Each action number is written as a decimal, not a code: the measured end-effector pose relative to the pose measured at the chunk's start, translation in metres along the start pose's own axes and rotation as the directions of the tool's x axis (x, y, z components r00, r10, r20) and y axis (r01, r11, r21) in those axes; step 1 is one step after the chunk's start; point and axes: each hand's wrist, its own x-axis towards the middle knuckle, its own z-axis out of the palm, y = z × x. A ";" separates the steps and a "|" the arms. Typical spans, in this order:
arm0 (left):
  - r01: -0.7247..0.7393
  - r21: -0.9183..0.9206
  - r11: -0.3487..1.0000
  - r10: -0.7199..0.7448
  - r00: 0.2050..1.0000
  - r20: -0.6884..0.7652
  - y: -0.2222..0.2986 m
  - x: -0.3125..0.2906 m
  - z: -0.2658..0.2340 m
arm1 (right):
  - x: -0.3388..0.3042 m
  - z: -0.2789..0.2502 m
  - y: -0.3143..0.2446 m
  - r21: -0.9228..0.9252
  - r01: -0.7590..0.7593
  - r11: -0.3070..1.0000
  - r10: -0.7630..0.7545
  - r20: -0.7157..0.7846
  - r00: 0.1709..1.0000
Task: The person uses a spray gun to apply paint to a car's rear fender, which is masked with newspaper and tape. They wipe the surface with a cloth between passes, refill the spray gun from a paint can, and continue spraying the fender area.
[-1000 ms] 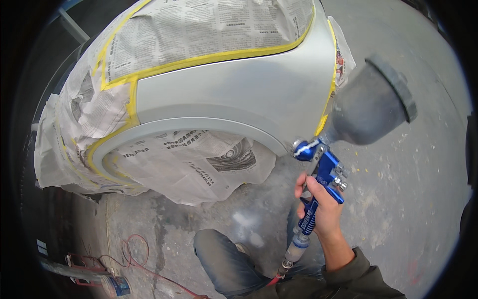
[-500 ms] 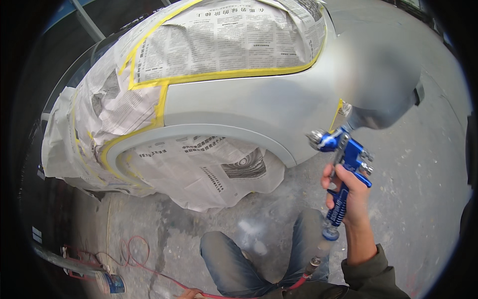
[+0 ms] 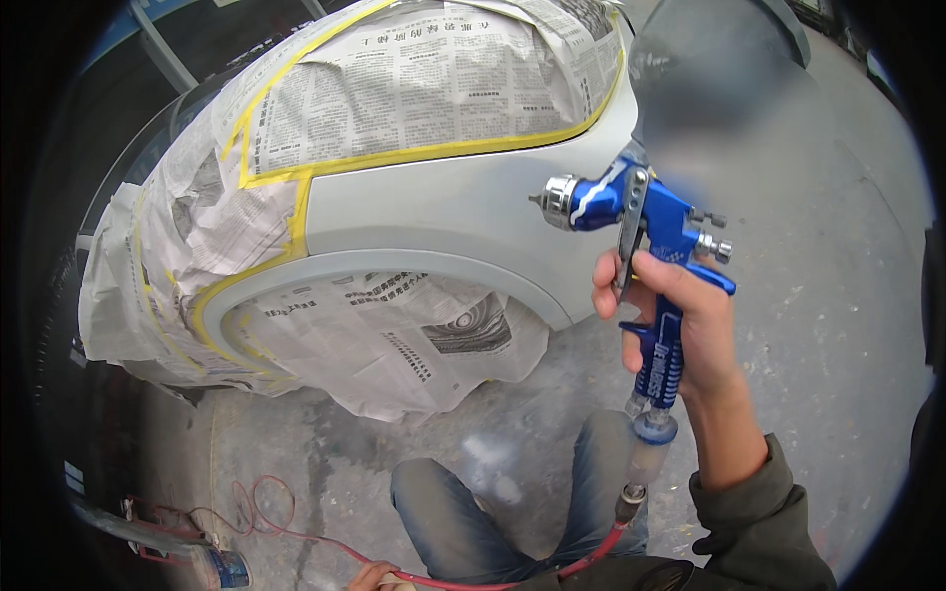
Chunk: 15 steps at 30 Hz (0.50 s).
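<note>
Spray gun [image 3: 662, 223] in right grip [image 3: 702, 320], red hose [image 3: 597, 554] by left grip [image 3: 372, 575]

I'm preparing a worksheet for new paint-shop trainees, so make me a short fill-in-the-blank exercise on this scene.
1. The right hand grips a spray gun whose body is mostly ____.
2. The nozzle points toward the ____ side of the picture.
3. A red ____ is connected below the gun's handle.
4. The tape bordering the newspaper is ____.

Missing words: blue; left; hose; yellow.
</note>
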 end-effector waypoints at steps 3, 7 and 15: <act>0.035 0.073 0.997 -0.039 0.998 0.046 0.021 0.005 -0.001 | 0.003 -0.025 0.001 -0.014 -0.064 0.998 0.063 -0.039 0.997; 0.068 0.014 0.998 -0.069 0.994 0.082 0.025 0.003 0.004 | -0.014 -0.075 0.011 -0.138 -0.082 0.987 0.046 -0.247 0.968; 0.075 -0.025 0.997 -0.072 0.994 0.077 0.017 0.012 0.010 | -0.005 -0.069 0.000 -0.125 -0.054 0.991 0.026 -0.215 0.976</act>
